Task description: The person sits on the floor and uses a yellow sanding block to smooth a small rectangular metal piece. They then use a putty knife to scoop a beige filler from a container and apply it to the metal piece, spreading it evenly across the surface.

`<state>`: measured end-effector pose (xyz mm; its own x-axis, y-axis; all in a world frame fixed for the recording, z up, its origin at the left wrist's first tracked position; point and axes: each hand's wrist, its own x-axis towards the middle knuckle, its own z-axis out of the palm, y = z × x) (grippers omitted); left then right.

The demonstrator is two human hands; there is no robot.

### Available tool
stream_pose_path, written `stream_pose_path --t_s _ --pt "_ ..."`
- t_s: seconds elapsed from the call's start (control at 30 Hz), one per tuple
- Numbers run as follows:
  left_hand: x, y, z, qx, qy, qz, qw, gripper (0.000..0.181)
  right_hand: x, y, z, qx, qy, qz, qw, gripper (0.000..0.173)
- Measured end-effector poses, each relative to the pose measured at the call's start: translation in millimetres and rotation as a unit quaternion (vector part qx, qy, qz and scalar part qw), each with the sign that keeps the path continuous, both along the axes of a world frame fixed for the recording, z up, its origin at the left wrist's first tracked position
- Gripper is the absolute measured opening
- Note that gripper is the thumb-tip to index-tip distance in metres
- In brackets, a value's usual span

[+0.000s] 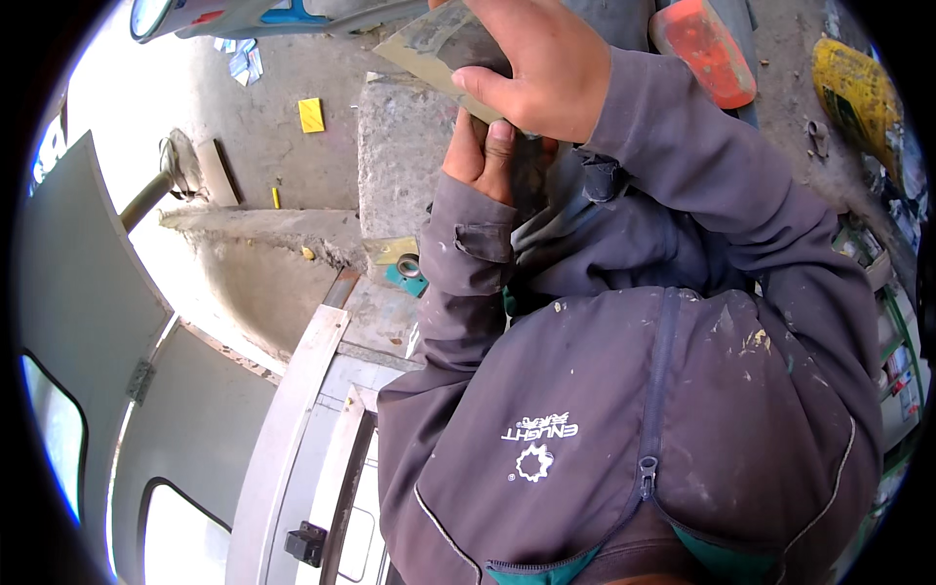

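Observation:
My right hand [548, 77] grips a flat, putty-smeared plate [431, 55], olive-beige along its edge and darker in the middle. The thumb presses on its face, while the other fingers are mostly hidden. Just below, my left hand [479, 157] has its thumb and a finger raised against the plate's lower edge; what the rest of that hand does is hidden. Beneath both hands stands a rough grey block [398, 146]. By my left forearm lie a roll of tape [408, 265], a green flat piece [402, 283] and a yellowish translucent sheet [387, 250].
Metal panels with window openings [197, 439] and a frame [292, 409] stand at the left. On the floor are a yellow square [311, 115] and papers [245, 62]. An orange-red stained piece [706, 55] and a stained yellow object [855, 102] lie right, above a cluttered rack [896, 365].

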<state>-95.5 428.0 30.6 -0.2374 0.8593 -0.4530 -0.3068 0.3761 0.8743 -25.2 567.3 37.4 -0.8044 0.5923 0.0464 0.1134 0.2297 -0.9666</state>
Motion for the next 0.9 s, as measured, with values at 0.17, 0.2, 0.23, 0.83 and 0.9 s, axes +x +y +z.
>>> stream_pose_path --t_s 0.17,0.2,0.23,0.83,0.9 --pt "4.0 1.9 2.0 0.02 0.024 0.028 0.999 0.045 2.6 -1.7 6.6 -0.043 -0.056 -0.079 0.994 0.044" --pt "2.5 -0.2 -1.3 0.015 0.036 0.025 0.999 0.047 1.7 -4.7 8.5 -0.03 -0.062 -0.102 0.992 0.044" --pt "1.1 -2.4 -4.2 0.009 0.049 0.025 0.998 0.048 1.1 -6.8 9.8 -0.031 -0.074 -0.108 0.991 0.044" --pt "3.2 -19.5 -23.0 0.042 0.124 0.063 0.989 0.051 18.1 -39.0 -11.3 0.027 0.032 -0.182 0.982 0.045" --pt "-1.2 -22.4 -24.3 0.02 0.159 0.041 0.986 0.049 17.6 -39.5 -9.6 -0.028 0.013 -0.164 0.986 0.046"
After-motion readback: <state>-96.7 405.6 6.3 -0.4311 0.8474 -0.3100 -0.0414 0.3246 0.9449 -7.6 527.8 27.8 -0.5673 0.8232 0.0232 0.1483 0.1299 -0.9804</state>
